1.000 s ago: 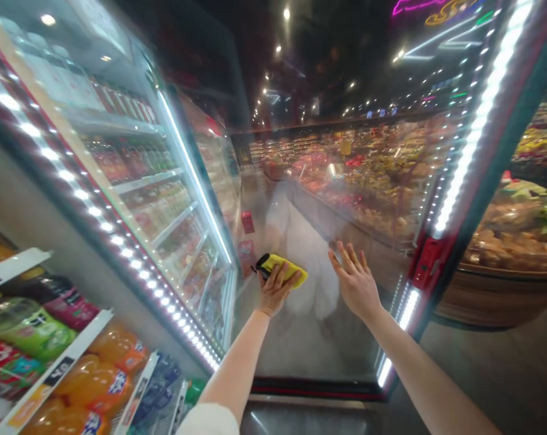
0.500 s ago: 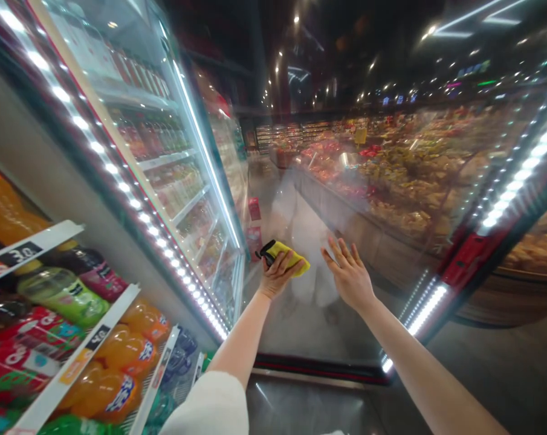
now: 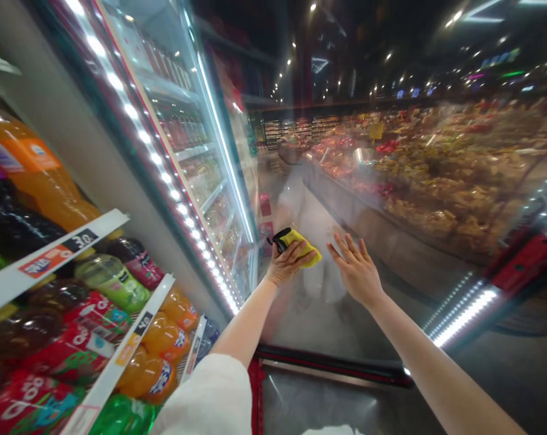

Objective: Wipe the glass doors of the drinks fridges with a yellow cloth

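Observation:
My left hand (image 3: 288,264) is wrapped over a folded yellow and black cloth (image 3: 313,257), which lies against the clear glass door (image 3: 309,317) of a drinks cooler. To its right, my right hand (image 3: 358,275) is open, fingers spread and stretched toward the same pane. It holds nothing; whether the palm touches the glass is hard to tell. A pale reflection shows in the pane around both hands.
Close on the left are cooler shelves with bottled drinks (image 3: 114,281) and white price rails (image 3: 119,356). Bright light strips (image 3: 155,158) run along the frame. A black lower door edge (image 3: 332,365) crosses below my hands. Produce displays (image 3: 436,181) show through the glass.
The view has swung to the left, bringing more of the shelves into sight. The left hand and cloth have shifted slightly up and right on the pane; the right hand stays spread.

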Available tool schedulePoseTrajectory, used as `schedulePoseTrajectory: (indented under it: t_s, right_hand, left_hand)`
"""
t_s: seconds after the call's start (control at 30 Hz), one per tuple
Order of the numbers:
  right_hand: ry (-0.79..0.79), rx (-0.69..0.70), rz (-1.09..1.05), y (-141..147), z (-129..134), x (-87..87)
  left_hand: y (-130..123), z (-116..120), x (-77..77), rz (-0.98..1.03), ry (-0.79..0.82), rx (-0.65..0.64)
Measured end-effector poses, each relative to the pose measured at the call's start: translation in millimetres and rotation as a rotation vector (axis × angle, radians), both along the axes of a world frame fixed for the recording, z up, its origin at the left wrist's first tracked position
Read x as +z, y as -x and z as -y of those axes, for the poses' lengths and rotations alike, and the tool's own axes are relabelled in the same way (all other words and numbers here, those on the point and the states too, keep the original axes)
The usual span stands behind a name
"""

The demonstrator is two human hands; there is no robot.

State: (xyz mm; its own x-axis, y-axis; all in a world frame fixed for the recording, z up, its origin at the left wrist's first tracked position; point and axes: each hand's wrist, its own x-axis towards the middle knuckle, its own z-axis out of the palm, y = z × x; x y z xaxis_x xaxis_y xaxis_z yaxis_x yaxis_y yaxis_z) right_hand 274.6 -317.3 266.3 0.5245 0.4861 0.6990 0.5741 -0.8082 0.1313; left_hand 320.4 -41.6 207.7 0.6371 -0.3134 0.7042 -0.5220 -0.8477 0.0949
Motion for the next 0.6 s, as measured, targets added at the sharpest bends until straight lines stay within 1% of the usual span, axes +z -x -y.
schedulePoseTrajectory:
  t_s: [0.03,0.1,0.13,0.2,0.27,0.33,0.37,0.43,0.53,0.6]
  right_hand:
    - [0.005,0.001,0.007,-1,-5,1.0]
    - [0.006,-0.001,0.017,-3,-15,1.3]
    - [0.006,-0.003,0.021,-3,-20,0.4]
    - [0.014,-0.009,0.024,-3,-28,-3.0]
    - [0.038,-0.013,0.023,-2,-35,-6.4]
    - [0.064,-0.019,0.027,-1,-42,-7.5]
    - [0.073,-0.023,0.032,0,-44,-7.0]
    - [0.08,-0.031,0.043,0,-49,-4.8]
    - [0.066,-0.046,0.048,1,-53,-3.0]
    - [0.056,-0.054,0.045,2,-54,-4.9]
  left_hand:
    - [-2,-9,2.9,0.007,0.005,0.018]
    - [-1,-30,5.7,0.039,0.054,0.105]
    - [2,-39,4.1,0.058,0.088,0.16]
    - [12,-51,-5.6,0.083,0.143,0.239]
    - [21,-53,-19.5,0.081,0.155,0.244]
    - [23,-52,-30.0,0.076,0.154,0.218]
    - [21,-52,-32.4,0.076,0.158,0.206]
    - [14,-56,-32.3,0.083,0.189,0.211]
    - [11,-62,-31.3,0.112,0.306,0.306]
    - [16,-60,-35.5,0.13,0.392,0.384]
